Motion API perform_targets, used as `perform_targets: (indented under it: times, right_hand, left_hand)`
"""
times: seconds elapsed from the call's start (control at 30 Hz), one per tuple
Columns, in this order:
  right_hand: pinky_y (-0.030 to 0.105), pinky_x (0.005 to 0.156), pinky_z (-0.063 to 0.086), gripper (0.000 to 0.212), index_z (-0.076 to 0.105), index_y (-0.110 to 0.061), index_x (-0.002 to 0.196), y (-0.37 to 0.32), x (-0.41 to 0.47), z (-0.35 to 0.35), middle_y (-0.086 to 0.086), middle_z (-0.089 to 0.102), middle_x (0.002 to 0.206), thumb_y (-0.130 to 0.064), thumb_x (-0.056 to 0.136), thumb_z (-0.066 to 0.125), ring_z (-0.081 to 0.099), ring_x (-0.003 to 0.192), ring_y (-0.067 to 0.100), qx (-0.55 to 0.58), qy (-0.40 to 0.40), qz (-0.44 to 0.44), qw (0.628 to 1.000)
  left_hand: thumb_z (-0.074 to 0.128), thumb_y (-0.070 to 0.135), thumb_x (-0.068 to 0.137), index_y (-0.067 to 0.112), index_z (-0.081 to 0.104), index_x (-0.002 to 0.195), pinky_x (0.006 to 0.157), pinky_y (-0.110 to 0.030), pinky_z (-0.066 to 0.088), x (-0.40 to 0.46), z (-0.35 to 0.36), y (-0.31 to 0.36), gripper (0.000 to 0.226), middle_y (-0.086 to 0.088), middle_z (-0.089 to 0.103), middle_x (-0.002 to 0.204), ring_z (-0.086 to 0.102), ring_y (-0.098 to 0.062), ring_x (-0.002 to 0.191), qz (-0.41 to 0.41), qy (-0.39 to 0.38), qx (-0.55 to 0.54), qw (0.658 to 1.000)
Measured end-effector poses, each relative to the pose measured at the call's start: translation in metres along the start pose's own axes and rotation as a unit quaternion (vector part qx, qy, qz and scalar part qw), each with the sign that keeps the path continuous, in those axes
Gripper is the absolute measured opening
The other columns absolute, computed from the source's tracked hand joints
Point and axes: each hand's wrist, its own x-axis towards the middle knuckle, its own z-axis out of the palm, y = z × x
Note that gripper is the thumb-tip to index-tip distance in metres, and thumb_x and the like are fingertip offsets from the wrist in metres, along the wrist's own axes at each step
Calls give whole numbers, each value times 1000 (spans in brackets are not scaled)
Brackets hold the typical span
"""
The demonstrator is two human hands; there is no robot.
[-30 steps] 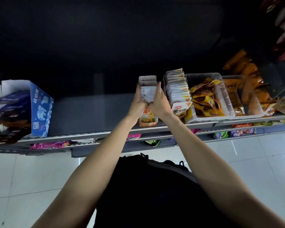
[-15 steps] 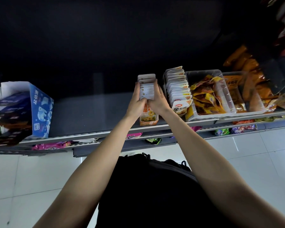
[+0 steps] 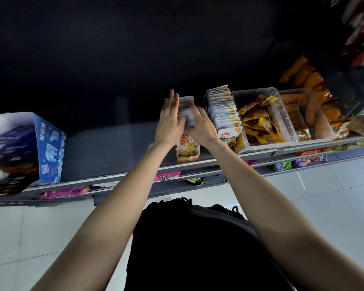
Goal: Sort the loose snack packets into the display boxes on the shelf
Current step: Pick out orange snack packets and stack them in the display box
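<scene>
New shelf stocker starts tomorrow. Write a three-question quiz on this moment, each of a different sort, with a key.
1. True or false: both hands are at the orange display box.
2. Which container stands right of the row of white packets? A) blue carton B) clear plastic bin C) wire basket
3. Fill in: the left hand's fingers are ____ against the packets, not curled.

Key
1. True; the right hand is there too.
2. B, the clear plastic bin of yellow packets.
3. Straight.
</scene>
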Motion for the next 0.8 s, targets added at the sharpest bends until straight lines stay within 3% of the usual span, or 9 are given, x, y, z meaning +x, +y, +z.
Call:
perform_targets:
  times: [0.07,0.17,0.27,0.37,0.47,0.57,0.67,0.8]
  right_hand:
    - [34,94,42,73,18,-18,149,1,1,-2,8,26,151,-14,89,58,41,129,29,7,-6,4,1000]
    - [36,96,42,80,5,-18,151,-1,3,-2,9,20,154,-18,90,58,40,131,29,13,-7,15,1000]
    - [30,100,38,82,2,-15,151,-6,5,-2,6,3,159,-15,90,57,28,139,25,13,-6,5,1000]
    - [30,99,39,77,13,-15,151,-8,4,-3,6,9,157,-16,89,58,33,135,25,-5,10,5,1000]
    - [35,98,43,76,16,-18,150,-8,5,-5,8,15,154,-16,88,59,38,131,29,-11,3,3,1000]
    - [36,98,42,80,9,-19,151,-9,6,-6,9,13,156,-17,88,60,38,132,30,14,-9,25,1000]
    - [34,95,43,82,2,-14,151,-7,-9,-4,11,13,157,-11,90,56,41,130,30,44,-2,39,998]
    - [34,103,37,79,2,-7,150,9,-40,9,10,19,156,-2,90,53,31,137,28,63,5,76,995]
  left_hand:
    - [30,23,102,13,6,150,119,-31,6,5,3,-3,55,-1,-2,159,-2,-18,146,14,-32,86,996]
    - [29,23,102,11,13,150,119,-33,7,5,2,-7,52,-3,4,158,3,-18,146,39,-34,151,987]
    - [33,21,101,13,16,149,119,-32,6,0,0,-7,52,-3,8,158,5,-17,146,60,-33,136,988]
    - [36,21,100,14,18,149,118,-30,8,-2,-6,-9,52,-1,10,158,7,-15,145,56,-41,113,991]
    - [37,22,99,14,21,149,118,-38,17,3,-7,-14,53,-1,9,158,10,-16,145,57,-47,139,988]
    - [38,20,100,16,13,150,118,-35,17,5,-7,-8,57,1,3,159,7,-15,145,35,-53,57,996]
    - [43,16,99,19,5,151,105,-15,21,-7,-8,-3,65,3,-1,159,6,-12,144,-34,-43,-80,995]
    - [45,19,97,21,15,150,114,-35,22,-33,-4,-8,61,-1,22,155,22,-19,142,-208,-41,-221,952]
